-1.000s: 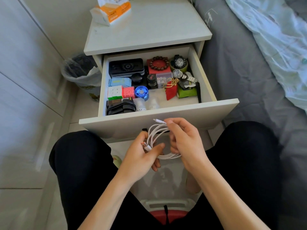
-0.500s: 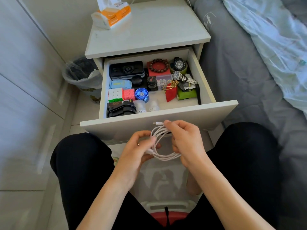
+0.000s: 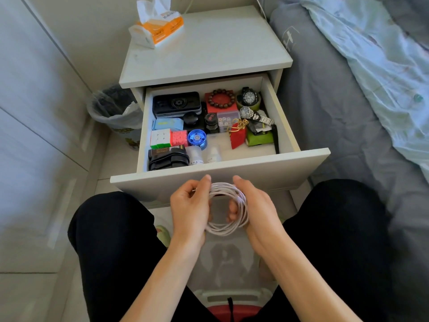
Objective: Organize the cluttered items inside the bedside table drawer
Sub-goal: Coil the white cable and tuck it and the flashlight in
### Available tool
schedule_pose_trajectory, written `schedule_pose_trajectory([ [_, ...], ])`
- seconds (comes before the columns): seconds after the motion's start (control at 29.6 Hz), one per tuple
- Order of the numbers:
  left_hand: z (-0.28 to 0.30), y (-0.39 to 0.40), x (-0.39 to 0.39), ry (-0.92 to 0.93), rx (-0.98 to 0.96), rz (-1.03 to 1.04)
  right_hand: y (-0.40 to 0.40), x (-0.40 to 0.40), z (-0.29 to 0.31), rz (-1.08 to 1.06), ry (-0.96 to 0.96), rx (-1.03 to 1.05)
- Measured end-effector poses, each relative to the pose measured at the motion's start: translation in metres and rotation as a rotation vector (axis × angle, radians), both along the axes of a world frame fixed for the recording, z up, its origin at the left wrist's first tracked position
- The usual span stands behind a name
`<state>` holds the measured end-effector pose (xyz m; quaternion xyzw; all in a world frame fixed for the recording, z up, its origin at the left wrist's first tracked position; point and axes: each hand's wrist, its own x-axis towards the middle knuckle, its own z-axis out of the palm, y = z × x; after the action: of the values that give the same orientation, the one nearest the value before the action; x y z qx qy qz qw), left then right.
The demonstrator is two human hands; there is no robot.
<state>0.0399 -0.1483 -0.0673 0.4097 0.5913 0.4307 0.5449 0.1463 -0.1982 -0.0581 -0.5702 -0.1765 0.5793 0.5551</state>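
Now, cable: a white cable (image 3: 226,209) coiled in loops, held in front of the drawer (image 3: 232,173) front, above my lap.
Left hand (image 3: 189,206): fingers curled round the coil's left side.
Right hand (image 3: 254,205): fingers wrapped through the loops.
Drawer: open; cubes (image 3: 168,138), blue spinner (image 3: 197,138), watches (image 3: 249,98), bead bracelet (image 3: 221,98) inside.
Around: tissue pack (image 3: 157,29) on the tabletop; bin (image 3: 113,110) to the left, bed (image 3: 348,101) to the right.
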Motion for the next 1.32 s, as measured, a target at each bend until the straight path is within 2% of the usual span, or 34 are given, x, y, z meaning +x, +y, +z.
schedule_pose_trajectory([
  [0.1, 0.003, 0.000, 0.000, 0.007, 0.015, -0.030, -0.001, -0.005, 0.004, 0.013, 0.051, -0.019],
  [0.3, 0.014, -0.001, -0.003, 0.007, 0.093, -0.045, 0.008, -0.002, 0.012, -0.167, 0.241, -0.033],
  [0.47, 0.024, -0.001, -0.001, -0.105, 0.061, 0.049, 0.015, -0.004, 0.012, -0.203, 0.186, -0.036],
  [0.64, 0.019, 0.002, 0.000, -0.160, -0.113, 0.101, 0.015, -0.010, 0.010, -0.283, 0.140, 0.024],
  [0.71, 0.020, -0.001, -0.002, -0.045, -0.080, -0.016, 0.016, -0.010, 0.009, -0.313, 0.120, 0.008],
  [0.78, 0.025, -0.003, -0.011, 0.083, 0.050, -0.199, 0.018, -0.007, 0.008, -0.320, 0.107, 0.000],
  [0.85, 0.035, -0.002, -0.027, 0.206, 0.211, -0.440, 0.019, -0.004, 0.008, -0.315, 0.102, -0.002],
  [0.88, 0.038, 0.001, -0.035, 0.328, 0.293, -0.597, 0.019, -0.002, 0.009, -0.313, 0.101, 0.001],
  [0.91, 0.041, 0.005, -0.041, 0.506, 0.385, -0.750, 0.021, 0.000, 0.009, -0.310, 0.102, 0.007],
  [0.98, 0.047, 0.009, -0.042, 0.989, 0.602, -0.956, 0.023, 0.001, 0.011, -0.298, 0.110, 0.022],
  [1.05, 0.048, 0.009, -0.035, 1.312, 0.777, -0.982, 0.023, -0.002, 0.012, -0.285, 0.112, 0.015],
  [1.12, 0.047, 0.008, -0.028, 1.403, 0.846, -0.938, 0.024, -0.005, 0.016, -0.267, 0.120, 0.010],
  [1.18, 0.043, 0.009, -0.026, 1.371, 0.858, -0.911, 0.024, -0.005, 0.020, -0.251, 0.133, 0.021],
  [1.25, 0.043, 0.009, -0.028, 1.297, 0.874, -0.906, 0.023, -0.003, 0.024, -0.211, 0.146, 0.046],
  [1.32, 0.041, 0.010, -0.028, 1.133, 0.845, -0.911, 0.020, 0.002, 0.027, -0.158, 0.171, 0.083],
])
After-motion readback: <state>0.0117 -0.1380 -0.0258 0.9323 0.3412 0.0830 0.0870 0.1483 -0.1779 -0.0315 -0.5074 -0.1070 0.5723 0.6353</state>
